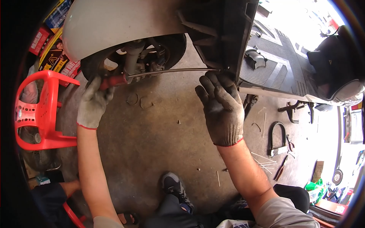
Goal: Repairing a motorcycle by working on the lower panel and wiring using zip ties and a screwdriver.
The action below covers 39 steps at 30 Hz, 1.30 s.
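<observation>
My left hand [93,100], in a grey work glove with a red cuff, grips the red handle of a long screwdriver [116,80]. Its thin shaft runs to the right, past the wheel [176,51], and reaches the dark plastic panel [218,41] of a scooter. Just below the tip, my right hand [223,108], in a soiled matching glove, is raised with its palm partly showing. Its fingers stretch up to the panel's lower edge and stand somewhat apart. What the fingertips touch there is hidden. A pale front fender [121,22] covers the wheel's upper part.
A red plastic chair [45,110] stands left, near colourful boxes [57,57]. On the floor at right lie a black U-shaped lock [277,138], pliers [281,169] and several white sticks [264,163]. The textured footboard [273,60] holds a curved grey part [256,58]. Another person's leg [53,197] shows lower left.
</observation>
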Tool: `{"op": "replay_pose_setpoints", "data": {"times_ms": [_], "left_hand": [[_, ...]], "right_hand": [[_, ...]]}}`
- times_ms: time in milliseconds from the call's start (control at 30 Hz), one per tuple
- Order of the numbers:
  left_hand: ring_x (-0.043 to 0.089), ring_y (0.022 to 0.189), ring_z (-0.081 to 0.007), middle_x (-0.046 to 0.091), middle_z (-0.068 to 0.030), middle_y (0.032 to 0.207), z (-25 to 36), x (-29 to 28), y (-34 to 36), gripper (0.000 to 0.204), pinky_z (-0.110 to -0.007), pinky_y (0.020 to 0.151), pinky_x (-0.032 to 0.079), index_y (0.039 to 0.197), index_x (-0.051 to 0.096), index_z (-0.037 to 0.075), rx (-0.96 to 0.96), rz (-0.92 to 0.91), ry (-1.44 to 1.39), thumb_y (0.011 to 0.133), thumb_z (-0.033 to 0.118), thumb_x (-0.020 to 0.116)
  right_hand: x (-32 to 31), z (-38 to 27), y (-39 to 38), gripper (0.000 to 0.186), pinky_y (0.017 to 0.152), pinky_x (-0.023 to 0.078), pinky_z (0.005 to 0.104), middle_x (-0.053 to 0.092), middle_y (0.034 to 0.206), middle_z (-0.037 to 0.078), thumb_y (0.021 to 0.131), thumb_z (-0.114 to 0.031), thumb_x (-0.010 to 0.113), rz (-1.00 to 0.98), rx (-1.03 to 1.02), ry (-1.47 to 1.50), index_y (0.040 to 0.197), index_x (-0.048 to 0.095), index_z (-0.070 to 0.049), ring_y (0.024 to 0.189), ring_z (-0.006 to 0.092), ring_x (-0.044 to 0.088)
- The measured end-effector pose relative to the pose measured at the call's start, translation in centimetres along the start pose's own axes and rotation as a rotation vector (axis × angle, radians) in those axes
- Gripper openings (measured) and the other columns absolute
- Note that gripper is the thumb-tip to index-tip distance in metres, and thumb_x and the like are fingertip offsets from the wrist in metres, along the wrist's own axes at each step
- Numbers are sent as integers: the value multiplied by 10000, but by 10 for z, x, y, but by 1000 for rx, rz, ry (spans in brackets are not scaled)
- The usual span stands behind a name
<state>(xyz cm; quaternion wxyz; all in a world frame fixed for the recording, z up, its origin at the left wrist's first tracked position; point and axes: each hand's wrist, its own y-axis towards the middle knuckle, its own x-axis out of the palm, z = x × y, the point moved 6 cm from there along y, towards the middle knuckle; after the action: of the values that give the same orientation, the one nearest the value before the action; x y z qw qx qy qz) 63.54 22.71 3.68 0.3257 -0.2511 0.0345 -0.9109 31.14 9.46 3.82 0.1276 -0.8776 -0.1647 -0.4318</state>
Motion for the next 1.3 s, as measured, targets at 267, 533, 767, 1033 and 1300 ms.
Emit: {"op": "replay_pose_setpoints", "data": {"times_ms": [267, 533, 767, 1033, 1300], "left_hand": [[636, 806, -177, 647, -79, 1124, 5, 4, -5, 413, -256, 551, 445, 1192, 584, 45, 131, -5, 157, 983, 400, 603], [586, 1119, -122, 617, -75, 1231, 4, -10, -5, 406, -342, 895, 491, 1253, 572, 81, 97, -166, 198, 968, 366, 625], [614, 1075, -171, 612, -50, 1236, 5, 4, -12, 301, -353, 862, 495, 1256, 579, 110, -16, -223, 191, 992, 253, 595], [617, 1027, -205, 611, -76, 1170, -5, -23, -14, 321, -340, 819, 515, 1259, 560, 101, -90, -71, 229, 986, 260, 616], [639, 995, -239, 636, -135, 1169, -2, 15, -20, 361, -340, 761, 498, 1217, 580, 38, -116, -293, 55, 986, 315, 601]], "right_hand": [[-1, 0, -1, 493, 1034, 431, 458, 529, 1345, 178, 920, -66, 592, -7, -1, 2, 1376, 426, 16, 1207, 295, 549], [-2, 1, 0, 460, 1041, 398, 450, 566, 1302, 127, 896, -91, 631, -25, 16, 2, 1331, 486, -48, 1196, 263, 552], [-2, 0, 0, 436, 1012, 426, 443, 570, 1291, 132, 904, -80, 626, -5, 17, 3, 1318, 491, -50, 1186, 270, 556], [-20, 25, -11, 381, 902, 507, 397, 608, 1225, 159, 954, -45, 564, 107, 121, -68, 1321, 480, 16, 1023, 265, 631], [-50, 48, -19, 294, 852, 528, 372, 655, 1111, 127, 973, -50, 544, 165, 261, -175, 1262, 535, -1, 933, 232, 649]]}}
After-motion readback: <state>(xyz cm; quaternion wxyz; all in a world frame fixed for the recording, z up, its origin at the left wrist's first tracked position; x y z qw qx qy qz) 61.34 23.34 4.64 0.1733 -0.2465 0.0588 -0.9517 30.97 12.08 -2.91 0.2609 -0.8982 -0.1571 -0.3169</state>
